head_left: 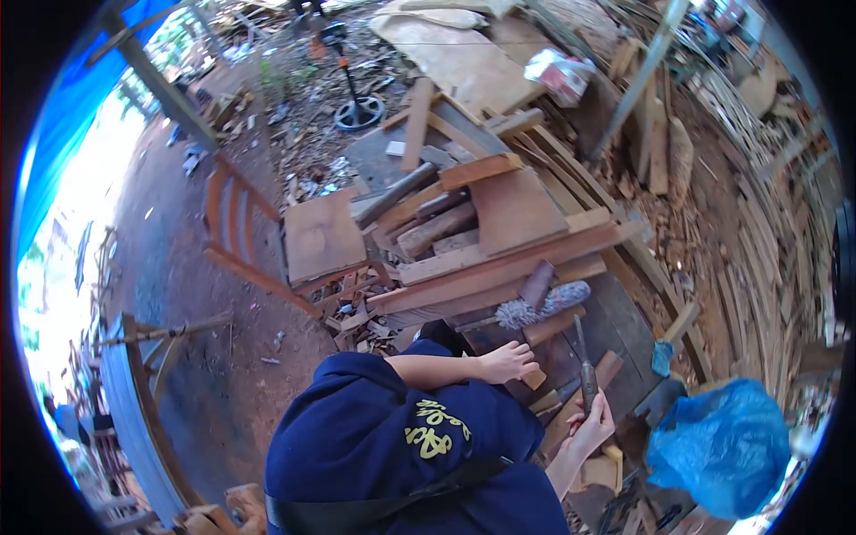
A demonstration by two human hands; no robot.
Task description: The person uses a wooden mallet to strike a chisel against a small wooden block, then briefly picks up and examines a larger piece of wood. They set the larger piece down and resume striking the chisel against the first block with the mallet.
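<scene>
My right hand [593,430] is closed round the handle of a chisel-like tool [588,385], whose thin metal blade points up and away from me. To its left, my left hand [508,362] hovers or rests near a small wood block [534,379], with its fingers apart and nothing in them. Whether it touches the block I cannot tell. Just beyond the hands lie a fluffy grey duster or roller [544,306] and a brown cylinder [537,283], beside a short wood piece [555,326].
A wooden chair [323,235] stands at the left. Long planks [499,270] and stacked boards [517,210] cover the bench ahead. A blue plastic bag [719,448] sits at the right. A metal detector [358,113] and wood scraps lie farther off.
</scene>
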